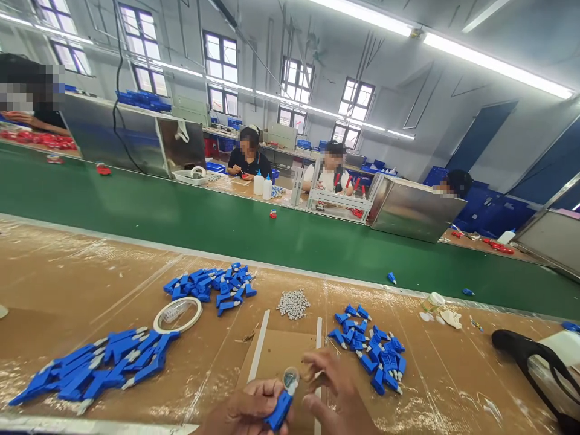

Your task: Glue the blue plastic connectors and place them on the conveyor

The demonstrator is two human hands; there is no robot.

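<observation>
My left hand (254,405) grips a blue plastic part with a white tip (280,411), the tip pointing up and away from me. Just behind the tip sits a small round dish (291,376), partly covered by the part. To the right, my right hand (333,386) has its thumb and fingers apart, close to the tip, and no object shows between them. A pile of small grey pieces (293,304) lies ahead of both hands. Blue parts lie in a heap (371,347) on the right, another heap (211,284) at back left, and longer ones (109,362) at front left.
A roll of tape (177,315) lies among the left heaps. Beyond the brown table (222,368) runs a green conveyor belt (203,211) carrying a few parts. A black strap (528,356) lies at the right. Several people sit across the belt, near white bottles (258,184).
</observation>
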